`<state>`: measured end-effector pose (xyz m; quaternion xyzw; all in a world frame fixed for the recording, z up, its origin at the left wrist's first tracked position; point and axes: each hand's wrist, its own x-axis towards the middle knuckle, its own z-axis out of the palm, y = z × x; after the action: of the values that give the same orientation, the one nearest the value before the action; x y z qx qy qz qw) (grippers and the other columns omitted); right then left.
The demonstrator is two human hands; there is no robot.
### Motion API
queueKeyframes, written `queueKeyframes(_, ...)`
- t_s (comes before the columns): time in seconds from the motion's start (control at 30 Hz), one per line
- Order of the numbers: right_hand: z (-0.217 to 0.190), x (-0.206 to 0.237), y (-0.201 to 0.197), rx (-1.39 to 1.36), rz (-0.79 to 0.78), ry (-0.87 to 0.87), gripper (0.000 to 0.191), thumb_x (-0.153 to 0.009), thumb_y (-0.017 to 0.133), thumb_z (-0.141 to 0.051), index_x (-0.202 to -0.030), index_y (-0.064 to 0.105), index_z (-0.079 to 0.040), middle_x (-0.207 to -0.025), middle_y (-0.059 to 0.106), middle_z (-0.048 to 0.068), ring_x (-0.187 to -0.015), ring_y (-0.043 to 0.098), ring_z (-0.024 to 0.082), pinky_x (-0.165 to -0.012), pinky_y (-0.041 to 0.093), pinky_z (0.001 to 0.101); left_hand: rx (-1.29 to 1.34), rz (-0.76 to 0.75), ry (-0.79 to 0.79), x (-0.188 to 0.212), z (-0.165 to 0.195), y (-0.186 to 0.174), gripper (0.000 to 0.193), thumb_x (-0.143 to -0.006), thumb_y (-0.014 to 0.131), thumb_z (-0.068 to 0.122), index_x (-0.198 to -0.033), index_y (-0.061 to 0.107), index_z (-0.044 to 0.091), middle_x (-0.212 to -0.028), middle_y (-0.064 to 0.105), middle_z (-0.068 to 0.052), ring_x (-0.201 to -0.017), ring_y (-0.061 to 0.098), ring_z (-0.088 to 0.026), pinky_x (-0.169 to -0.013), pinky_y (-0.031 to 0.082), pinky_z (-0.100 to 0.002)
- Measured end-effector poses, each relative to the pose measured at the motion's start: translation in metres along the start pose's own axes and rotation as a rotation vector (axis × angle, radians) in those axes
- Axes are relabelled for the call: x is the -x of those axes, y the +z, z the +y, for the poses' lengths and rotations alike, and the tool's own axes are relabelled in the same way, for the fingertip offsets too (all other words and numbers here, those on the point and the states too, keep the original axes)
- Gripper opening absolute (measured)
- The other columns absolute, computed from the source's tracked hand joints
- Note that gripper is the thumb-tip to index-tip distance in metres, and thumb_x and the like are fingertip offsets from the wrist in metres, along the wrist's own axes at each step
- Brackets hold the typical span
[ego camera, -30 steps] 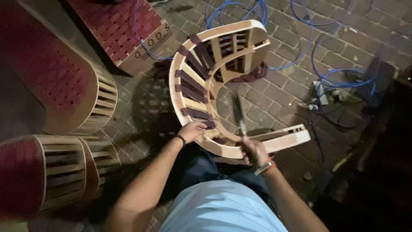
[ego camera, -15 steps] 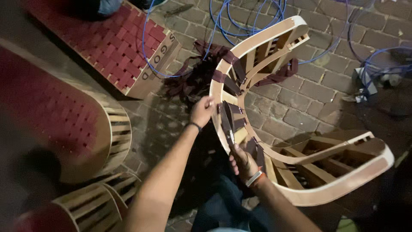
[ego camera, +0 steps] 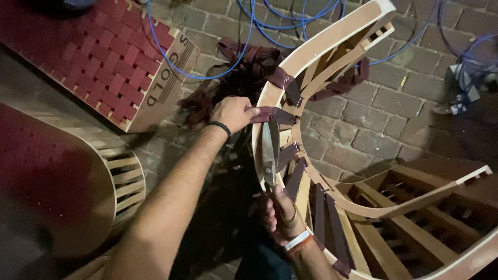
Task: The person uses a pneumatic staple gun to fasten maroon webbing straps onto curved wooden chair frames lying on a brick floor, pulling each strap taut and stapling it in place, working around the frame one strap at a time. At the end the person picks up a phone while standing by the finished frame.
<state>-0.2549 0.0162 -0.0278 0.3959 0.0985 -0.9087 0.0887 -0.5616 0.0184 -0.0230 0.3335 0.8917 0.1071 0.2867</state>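
Over brick paving (ego camera: 363, 119), right hand (ego camera: 282, 218) points scissors (ego camera: 270, 150) away, upright.

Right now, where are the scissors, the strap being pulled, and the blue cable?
scissors (ego camera: 270, 150), head view, on the blades.
maroon strap (ego camera: 272, 114), head view, stretch across the rail.
blue cable (ego camera: 218, 72), head view, loop on paving.
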Motion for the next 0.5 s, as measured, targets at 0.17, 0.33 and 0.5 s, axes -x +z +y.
queueKeyframes(0.17, 0.000, -0.005, -0.003, 0.230, 0.123, -0.007, 0.048, -0.091, 0.069, -0.051, -0.072, 0.054, -0.010, -0.052, 0.046, -0.001, -0.037, 0.042, 0.010, -0.034, 0.033, 0.0241, 0.043, -0.015, 0.004, -0.009, -0.003, -0.011, 0.031, -0.085, 0.074, 0.045, -0.092, 0.079, 0.016, -0.092, 0.076, -0.012, -0.090, 0.072, -0.034, -0.081, 0.056, -0.048)
queueKeyframes(0.33, -0.003, -0.012, -0.002, 0.129, 0.115, -0.007, 0.048, -0.089, 0.069, -0.050, -0.073, 0.056, -0.007, -0.052, 0.049, 0.000, -0.037, 0.043, 0.011, -0.035, 0.033, 0.0247, 0.033, -0.049, -0.015, -0.016, -0.006, -0.012, 0.029, -0.084, 0.075, 0.046, -0.094, 0.079, 0.019, -0.093, 0.076, -0.010, -0.091, 0.072, -0.033, -0.081, 0.055, -0.048)
queueKeyframes(0.5, -0.004, -0.019, 0.010, 0.143, 0.111, -0.039, 0.045, -0.092, 0.072, -0.046, -0.072, 0.052, -0.011, -0.052, 0.047, -0.003, -0.035, 0.041, 0.009, -0.032, 0.031, 0.0242, 0.007, -0.055, 0.013, -0.017, -0.009, -0.012, 0.029, -0.085, 0.075, 0.045, -0.094, 0.079, 0.018, -0.093, 0.076, -0.010, -0.091, 0.071, -0.033, -0.082, 0.055, -0.048)
